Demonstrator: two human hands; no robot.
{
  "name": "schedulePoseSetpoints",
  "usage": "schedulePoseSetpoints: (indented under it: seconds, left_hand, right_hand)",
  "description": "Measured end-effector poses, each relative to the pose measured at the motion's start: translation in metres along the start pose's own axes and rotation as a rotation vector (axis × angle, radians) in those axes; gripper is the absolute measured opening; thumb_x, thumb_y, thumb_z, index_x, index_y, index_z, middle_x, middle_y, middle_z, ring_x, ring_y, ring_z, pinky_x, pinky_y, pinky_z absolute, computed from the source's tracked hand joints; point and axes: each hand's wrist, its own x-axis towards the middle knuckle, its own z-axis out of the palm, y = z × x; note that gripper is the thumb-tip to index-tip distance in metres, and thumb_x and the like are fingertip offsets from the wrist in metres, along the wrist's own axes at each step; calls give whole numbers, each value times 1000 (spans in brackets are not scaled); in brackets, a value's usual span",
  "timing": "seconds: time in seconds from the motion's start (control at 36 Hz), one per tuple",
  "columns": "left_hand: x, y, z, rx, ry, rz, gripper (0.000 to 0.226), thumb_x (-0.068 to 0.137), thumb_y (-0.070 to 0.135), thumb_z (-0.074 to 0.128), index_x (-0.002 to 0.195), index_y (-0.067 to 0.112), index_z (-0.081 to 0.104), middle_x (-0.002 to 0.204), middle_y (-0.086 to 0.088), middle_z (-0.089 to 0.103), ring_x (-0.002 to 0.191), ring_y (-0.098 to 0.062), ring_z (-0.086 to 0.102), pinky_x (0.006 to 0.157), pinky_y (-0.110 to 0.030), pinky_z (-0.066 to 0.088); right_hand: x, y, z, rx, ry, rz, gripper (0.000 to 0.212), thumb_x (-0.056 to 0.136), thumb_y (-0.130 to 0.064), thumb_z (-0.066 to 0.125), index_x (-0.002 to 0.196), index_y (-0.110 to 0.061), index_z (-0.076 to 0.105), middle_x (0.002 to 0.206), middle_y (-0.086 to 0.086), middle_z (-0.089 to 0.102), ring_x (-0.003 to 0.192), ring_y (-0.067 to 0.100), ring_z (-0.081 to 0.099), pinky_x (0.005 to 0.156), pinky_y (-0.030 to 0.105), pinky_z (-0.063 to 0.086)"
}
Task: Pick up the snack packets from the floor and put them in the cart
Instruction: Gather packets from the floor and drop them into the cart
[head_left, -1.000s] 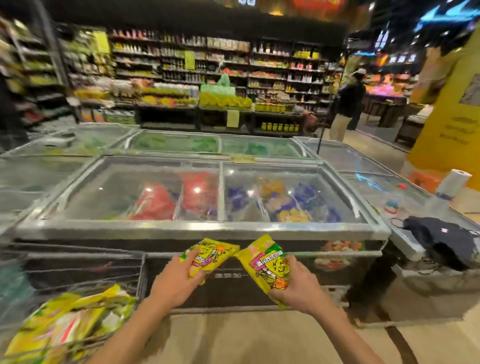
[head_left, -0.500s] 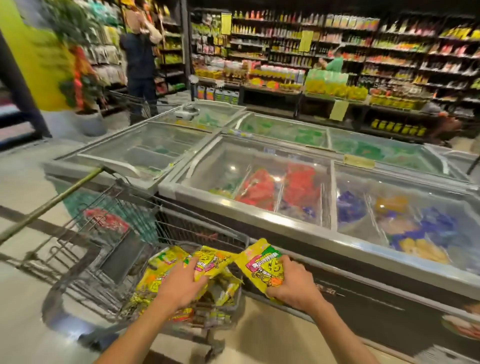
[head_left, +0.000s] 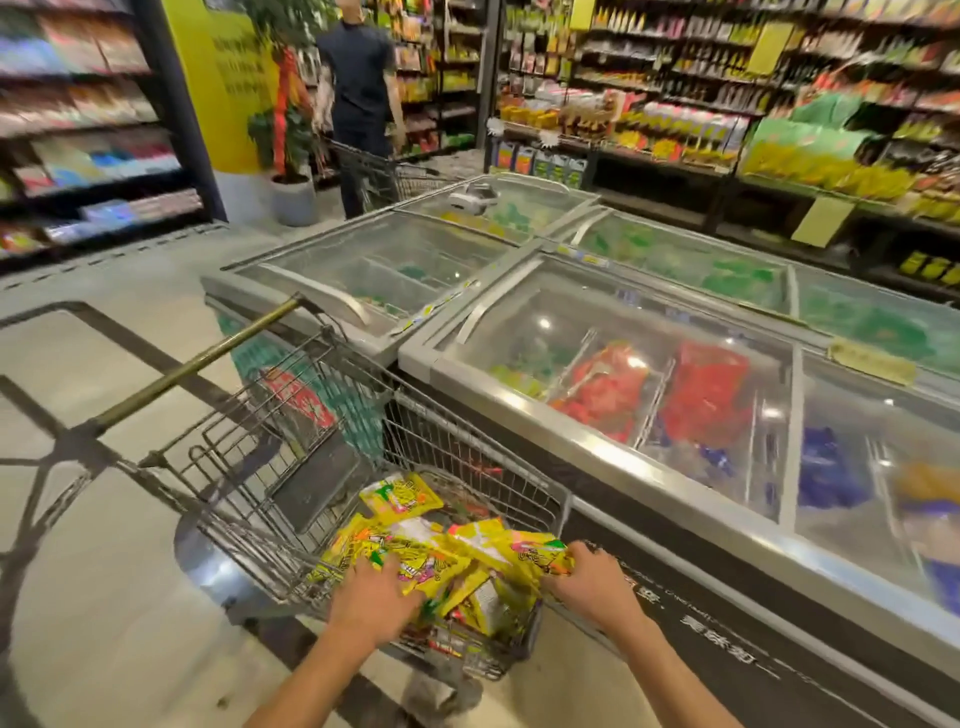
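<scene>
The yellow snack packets (head_left: 415, 556) lie heaped in our wire cart (head_left: 291, 467), our left hand (head_left: 371, 603) pressed flat and open on the pile, our right hand (head_left: 589, 579) pinching 1 packet (head_left: 540, 556) at the basket's rim, beside the glass-topped freezer (head_left: 649, 395).

My left hand (head_left: 371, 597) and right hand (head_left: 589, 579) reach into the wire cart (head_left: 291, 525) from above, its top open to them. Wire walls close the basket's sides, and a heap of yellow snack packets (head_left: 441, 561) fills the near end; the far end by the handle (head_left: 192, 366) lies barer. The chest freezer (head_left: 597, 452) stands hard against the cart's right side, leaving no gap there. To my left the floor (head_left: 104, 597) lies open. A shopper (head_left: 358, 104) stands well beyond, in the aisle.
</scene>
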Motion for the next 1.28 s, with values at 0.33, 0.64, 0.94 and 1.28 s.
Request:
schedulePoseSetpoints:
  seconds: [0.33, 0.64, 0.94, 1.28]
  left_hand:
    - [39, 24, 12, -36, -80, -108, 81, 83, 69, 51, 148, 25, 34, 133, -16, 37, 131, -34, 31, 109, -48, 38]
    - [80, 56, -34, -54, -1, 25, 86, 83, 77, 37, 153, 28, 29, 163, -13, 14, 150, -29, 12, 120, -44, 22]
    - [91, 103, -130, -62, 28, 425, 64, 93, 49, 57, 150, 32, 34, 158, -2, 22, 141, -20, 34, 116, -35, 29]
    - [66, 149, -129, -30, 12, 789, 54, 96, 38, 58, 146, 29, 41, 145, 2, 43, 136, -15, 40, 110, -25, 29]
  right_hand:
    - [91, -15, 12, -62, -236, -127, 71, 66, -61, 49, 119, -14, 50, 96, 6, 64, 86, 26, 60, 71, 36, 45]
    - [151, -24, -30, -121, -107, -381, 54, 74, -67, 47, 63, -14, 46, 71, 4, 52, 74, 23, 49, 63, 34, 37]
    - [118, -26, -109, -83, 72, -529, 38, 90, -48, 52, 117, -22, 59, 124, -4, 54, 119, 15, 42, 98, 28, 32]
    - [21, 43, -107, 20, 217, -260, 29, 91, -45, 49, 115, -29, 55, 117, -8, 52, 114, 13, 44, 99, 35, 38]
